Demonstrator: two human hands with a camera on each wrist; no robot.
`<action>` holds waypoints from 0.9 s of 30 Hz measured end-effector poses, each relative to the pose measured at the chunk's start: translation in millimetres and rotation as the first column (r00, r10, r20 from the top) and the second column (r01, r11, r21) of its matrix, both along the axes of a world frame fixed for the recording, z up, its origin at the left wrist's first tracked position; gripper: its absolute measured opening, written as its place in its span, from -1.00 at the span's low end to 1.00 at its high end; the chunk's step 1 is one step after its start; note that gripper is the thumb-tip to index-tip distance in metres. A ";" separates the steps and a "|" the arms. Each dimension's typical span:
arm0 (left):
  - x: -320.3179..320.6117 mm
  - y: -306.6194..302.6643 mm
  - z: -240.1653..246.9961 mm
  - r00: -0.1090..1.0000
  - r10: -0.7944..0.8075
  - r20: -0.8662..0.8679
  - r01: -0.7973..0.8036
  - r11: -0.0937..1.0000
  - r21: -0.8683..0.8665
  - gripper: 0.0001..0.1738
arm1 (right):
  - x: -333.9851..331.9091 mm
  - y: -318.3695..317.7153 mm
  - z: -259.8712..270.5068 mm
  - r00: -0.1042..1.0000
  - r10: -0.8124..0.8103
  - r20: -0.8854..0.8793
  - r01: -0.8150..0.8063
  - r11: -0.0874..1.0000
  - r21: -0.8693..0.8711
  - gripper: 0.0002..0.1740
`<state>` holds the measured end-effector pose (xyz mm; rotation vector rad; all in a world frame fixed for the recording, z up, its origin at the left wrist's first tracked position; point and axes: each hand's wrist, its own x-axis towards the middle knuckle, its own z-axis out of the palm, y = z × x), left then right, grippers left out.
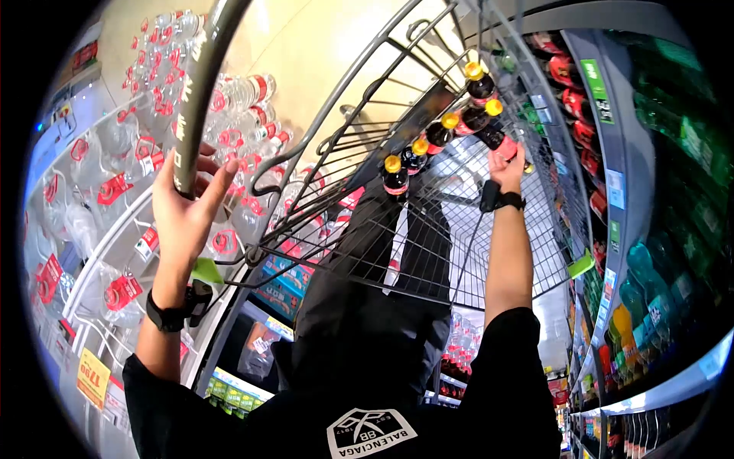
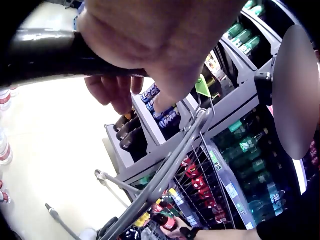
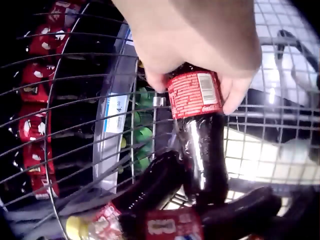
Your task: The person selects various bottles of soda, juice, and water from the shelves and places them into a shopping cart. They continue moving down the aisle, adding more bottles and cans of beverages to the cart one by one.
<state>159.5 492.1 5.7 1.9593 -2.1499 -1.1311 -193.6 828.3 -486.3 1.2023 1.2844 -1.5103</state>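
Note:
In the head view my left hand (image 1: pixel 186 210) is at the dark cart handle (image 1: pixel 200 99), its fingers curled round it and its thumb extended. The left wrist view shows that hand (image 2: pixel 145 45) over the handle (image 2: pixel 45 55). My right hand (image 1: pixel 508 167) grips a dark bottle with a red label (image 1: pixel 498 143) inside the wire cart (image 1: pixel 489 252). In the right wrist view this hand (image 3: pixel 195 37) holds the bottle (image 3: pixel 205 150) at one end, above other dark bottles (image 3: pixel 155 180). Several yellow-capped bottles (image 1: pixel 395 177) form a slanting row in the cart.
Packs of clear bottles (image 1: pixel 115 191) with red labels stand on the left in the head view. Shelves on the right hold red-labelled bottles (image 1: pixel 575 105) and green bottles (image 1: pixel 680 153). The person's dark-clad legs (image 1: pixel 359 306) show beneath the cart's wire mesh. Pale floor (image 1: pixel 306 46) extends beyond the handle.

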 end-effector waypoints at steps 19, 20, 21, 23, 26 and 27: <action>8.5 3.3 -4.3 0.999 -0.014 -0.029 0.014 1.000 -0.015 -0.64 | 50.8 -92.3 139.6 0.088 0.536 -0.839 -0.604 0.699 0.383 -0.36; 8.9 2.7 -4.5 1.000 -0.011 -0.029 0.011 1.000 -0.015 -0.64 | 44.1 -91.1 137.7 0.046 0.559 -0.828 -0.650 0.646 0.400 -0.40; 9.3 2.6 -4.1 1.000 -0.017 0.001 0.017 1.000 -0.021 -0.63 | 41.0 -91.5 138.2 0.003 0.580 -0.815 -0.693 0.588 0.416 -0.43; 11.7 4.3 -4.4 0.999 -0.020 0.033 0.021 1.000 -0.023 -0.63 | 37.0 -93.7 138.4 -0.085 0.598 -0.797 -0.705 0.529 0.472 -0.46; 14.4 3.8 -5.3 1.000 0.000 0.031 0.000 1.000 -0.016 -0.62 | 35.9 -109.1 150.0 -0.136 0.609 -0.781 -0.714 0.486 0.503 -0.66; 15.3 4.2 -5.1 1.000 -0.003 0.030 0.004 1.000 -0.015 -0.61 | 37.2 -113.9 154.5 -0.214 0.590 -0.778 -0.758 0.403 0.514 -0.73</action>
